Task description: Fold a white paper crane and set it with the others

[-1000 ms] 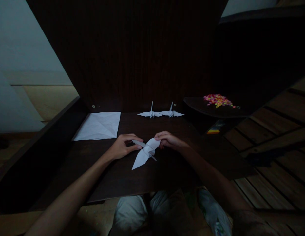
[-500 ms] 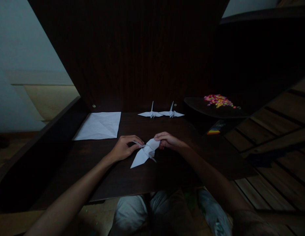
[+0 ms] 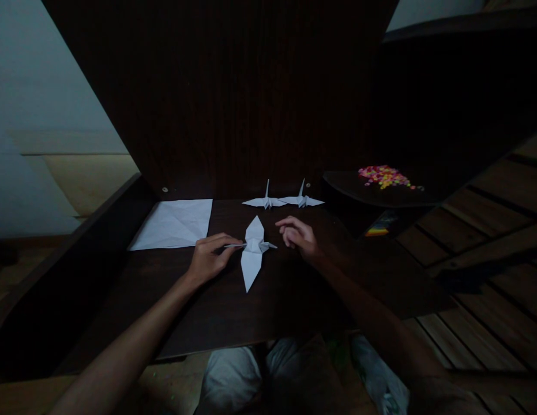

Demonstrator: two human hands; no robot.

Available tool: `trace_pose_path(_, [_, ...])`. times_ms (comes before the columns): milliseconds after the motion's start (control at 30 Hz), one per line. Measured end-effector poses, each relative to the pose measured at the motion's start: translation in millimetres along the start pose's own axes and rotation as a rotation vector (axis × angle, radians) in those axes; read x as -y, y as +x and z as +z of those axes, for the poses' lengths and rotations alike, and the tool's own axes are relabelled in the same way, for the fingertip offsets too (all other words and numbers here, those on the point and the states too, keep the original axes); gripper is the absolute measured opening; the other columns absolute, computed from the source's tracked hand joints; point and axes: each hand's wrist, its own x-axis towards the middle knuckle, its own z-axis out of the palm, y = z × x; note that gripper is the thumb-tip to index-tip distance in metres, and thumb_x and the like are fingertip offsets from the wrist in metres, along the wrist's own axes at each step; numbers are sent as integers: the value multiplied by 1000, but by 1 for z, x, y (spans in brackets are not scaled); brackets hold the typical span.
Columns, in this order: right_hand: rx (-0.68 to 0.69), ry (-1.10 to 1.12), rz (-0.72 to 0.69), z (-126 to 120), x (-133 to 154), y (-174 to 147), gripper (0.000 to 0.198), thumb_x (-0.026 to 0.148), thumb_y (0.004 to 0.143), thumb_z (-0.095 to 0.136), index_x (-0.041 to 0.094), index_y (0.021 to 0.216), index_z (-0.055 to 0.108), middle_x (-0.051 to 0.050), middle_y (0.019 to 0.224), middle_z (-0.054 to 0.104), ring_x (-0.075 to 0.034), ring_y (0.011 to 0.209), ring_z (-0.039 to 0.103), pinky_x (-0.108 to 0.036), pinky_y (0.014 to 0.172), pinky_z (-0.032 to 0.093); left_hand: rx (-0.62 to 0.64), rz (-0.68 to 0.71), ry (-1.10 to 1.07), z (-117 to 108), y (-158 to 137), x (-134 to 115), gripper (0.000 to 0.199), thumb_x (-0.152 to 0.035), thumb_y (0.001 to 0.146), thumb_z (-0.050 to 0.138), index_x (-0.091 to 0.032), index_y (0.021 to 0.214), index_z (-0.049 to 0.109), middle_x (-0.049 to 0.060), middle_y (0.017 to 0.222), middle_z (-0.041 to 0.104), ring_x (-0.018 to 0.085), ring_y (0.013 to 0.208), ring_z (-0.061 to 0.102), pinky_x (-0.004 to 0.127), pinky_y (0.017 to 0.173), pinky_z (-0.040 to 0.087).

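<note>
A white paper crane (image 3: 253,253) is over the dark desk, its two wings spread toward and away from me. My left hand (image 3: 211,255) pinches the crane's narrow tail end between thumb and fingers. The folded point at its other end faces right, toward my right hand (image 3: 297,237). That hand is apart from the paper, its index finger stretched out and the other fingers curled, holding nothing. Two finished-looking paper cranes (image 3: 268,202) stand side by side at the back of the desk, wings out.
A creased white paper sheet (image 3: 175,225) lies at the desk's left. Small colourful pieces (image 3: 387,176) are heaped on a dark corner shelf (image 3: 359,193) at right. A dark raised side panel (image 3: 69,276) bounds the left, and a tall dark panel (image 3: 229,104) the back.
My right hand has let go of the crane's wing and moved slightly right. The crane has turned so its wings point near and far. My left hand keeps its pinch.
</note>
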Motion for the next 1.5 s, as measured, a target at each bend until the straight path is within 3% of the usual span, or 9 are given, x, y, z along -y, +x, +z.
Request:
trace_pose_path(100, [83, -259, -80, 7, 5, -7, 42, 40, 68, 76, 19, 103, 65, -4, 93, 57, -7, 55, 46, -21, 46, 37, -41, 15, 30, 1, -2, 0, 11, -17, 84, 63, -19, 90, 72, 4, 86, 74, 16, 76, 69, 28, 70, 56])
trace_pose_path(267, [78, -436, -233, 18, 6, -9, 16, 32, 81, 66, 19, 90, 70, -6, 81, 62, -13, 62, 51, -28, 57, 44, -31, 112, 18, 5, -2, -3, 11, -18, 84, 65, -17, 92, 71, 6, 87, 74, 16, 78, 70, 28, 70, 57])
trace_pose_path(467, [96, -446, -216, 15, 5, -8, 14, 31, 84, 62, 21, 87, 72, -7, 85, 67, -18, 74, 59, -33, 71, 49, 43, 127, 58, 6, -3, 2, 14, -21, 84, 65, -17, 96, 70, 8, 91, 73, 16, 83, 69, 29, 73, 57])
trace_pose_path(667, [97, -442, -248, 14, -2, -9, 14, 27, 85, 62, 22, 89, 74, -7, 85, 69, -17, 72, 63, -31, 67, 50, 76, 174, 57, 6, -4, 6, 16, -17, 85, 63, -16, 100, 70, 9, 93, 73, 17, 85, 69, 29, 75, 57])
trace_pose_path(1067, [130, -433, -213, 15, -3, -9, 14, 29, 84, 63, 23, 88, 75, -6, 84, 70, -17, 72, 64, -30, 65, 50, 148, 78, 33, -1, -1, 4, 15, -20, 86, 60, -17, 93, 73, 8, 89, 75, 17, 79, 70, 28, 72, 57])
trace_pose_path(1200, [131, -380, -162, 15, 3, -9, 12, 27, 80, 66, 21, 86, 74, -7, 87, 70, -18, 76, 64, -30, 67, 50, 126, 52, 17, -2, 1, 1, 14, -21, 85, 62, -17, 91, 74, 7, 87, 75, 17, 76, 71, 27, 69, 57])
trace_pose_path(1267, [126, -296, -85, 14, 4, -8, 14, 25, 76, 66, 19, 88, 72, -6, 85, 70, -15, 69, 63, -27, 62, 49, 94, 27, 20, -2, 1, 0, 13, -21, 85, 63, -17, 89, 74, 7, 85, 75, 16, 74, 70, 26, 68, 57])
trace_pose_path(1500, [115, 176, 401, 9, -4, 3, 35, 48, 76, 59, 14, 81, 64, -3, 69, 62, -8, 41, 50, -18, 32, 31, 95, 8, -43, 2, 1, -5, 11, -21, 84, 65, -18, 88, 74, 6, 86, 75, 16, 77, 70, 27, 71, 56])
